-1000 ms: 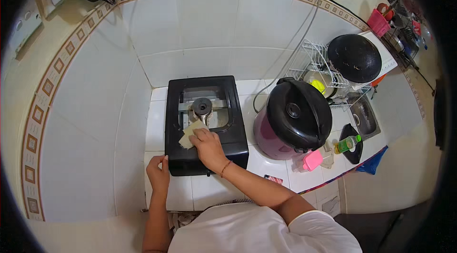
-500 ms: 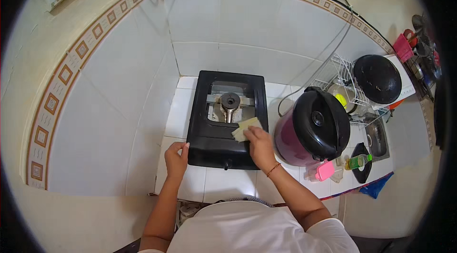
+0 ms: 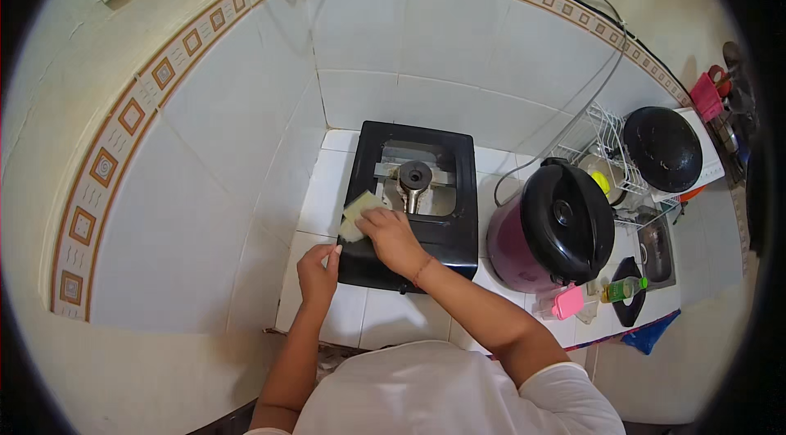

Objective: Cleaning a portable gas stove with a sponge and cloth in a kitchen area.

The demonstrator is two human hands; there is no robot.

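Note:
A black single-burner gas stove (image 3: 446,234) stands on the white tiled counter, its round burner (image 3: 415,176) showing through the opening in the top. My right hand (image 3: 395,242) presses a pale yellow folded cloth (image 3: 360,214) flat against the stove's left side, beside the opening. Fingers and thumb of that hand are closed over the cloth's near edge. At the left front edge of the stove, my left hand (image 3: 318,275) pinches the rim between thumb and fingers; part of its grip is hidden.
Close on the right stands a purple rice cooker (image 3: 516,242) with a black lid. Beyond it are a white wire dish rack (image 3: 602,128), a black pan (image 3: 661,148) and a small sink (image 3: 657,251). A pink-lidded container (image 3: 565,302) and a green-capped bottle (image 3: 624,289) sit near the counter's front edge.
My right hand has swept the cloth leftward across the stove top, from the right side to the left. The left hand stays at the stove's edge. The whole view has shifted slightly.

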